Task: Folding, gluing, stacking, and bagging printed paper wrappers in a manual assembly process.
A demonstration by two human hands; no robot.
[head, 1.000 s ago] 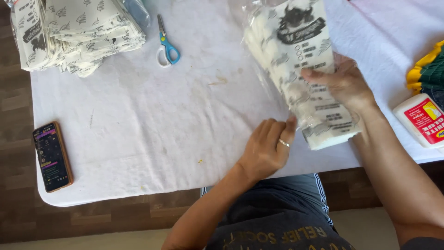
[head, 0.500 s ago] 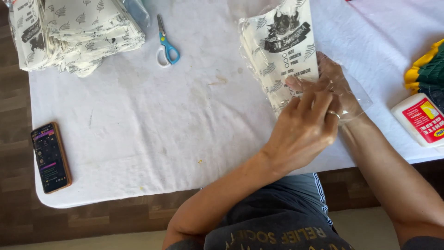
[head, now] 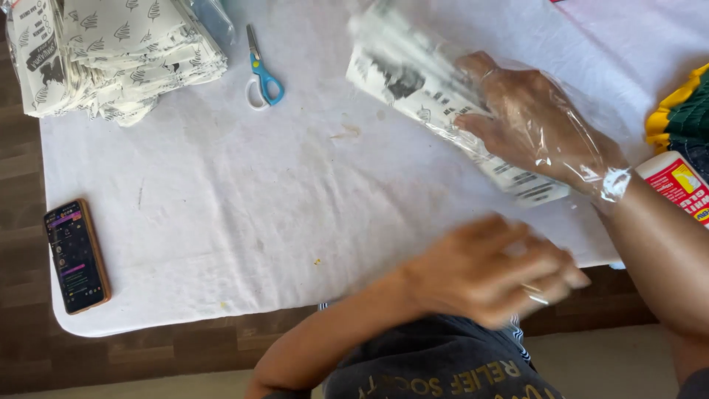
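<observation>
lying under right hand (head: pixel 532 125): printed packet (head: pixel 413 89)

The right hand (head: pixel 532 122) sits inside a clear plastic bag (head: pixel 583 140), pressing on a printed bundle (head: pixel 413 81) — the left hand (head: pixel 487 270), blurred, hovers at the white table's (head: pixel 221 222) edge.

A stack of printed bags (head: pixel 111 52) lies at the table's (head: pixel 221 222) far left corner. Scissors (head: pixel 262 74) with blue handles lie near the far edge, just right of the stack. A phone (head: pixel 76 256) rests by the near left corner. A glue bottle (head: pixel 676 185) sits at the right edge, beside green-and-yellow cloth (head: pixel 683 118).
</observation>
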